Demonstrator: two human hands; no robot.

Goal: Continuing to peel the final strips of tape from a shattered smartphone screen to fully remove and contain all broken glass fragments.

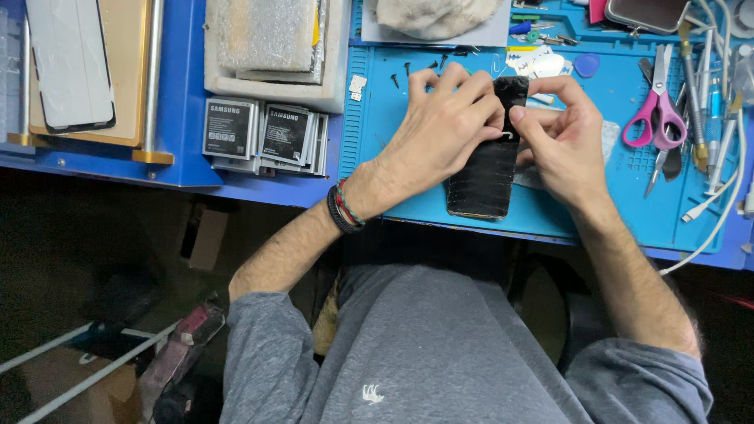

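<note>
A black phone (485,177) lies lengthwise on the blue work mat (620,196), its near end by the mat's front edge. My left hand (444,129) rests over the phone's upper left side, fingers curled onto it. My right hand (559,141) grips the phone's right side, and its thumb and forefinger pinch a small white piece (507,136) near the phone's middle. Both hands meet over the phone's upper half and hide it there. A dark beaded bracelet (343,208) sits on my left wrist.
Pink-handled scissors (658,110), tweezers and white cables (719,196) lie at the right. Several small black screws (408,72) dot the mat's far left. Phone batteries (263,133) are stacked left of the mat, below a bubble-wrapped tray (267,39). A screen panel (71,63) lies far left.
</note>
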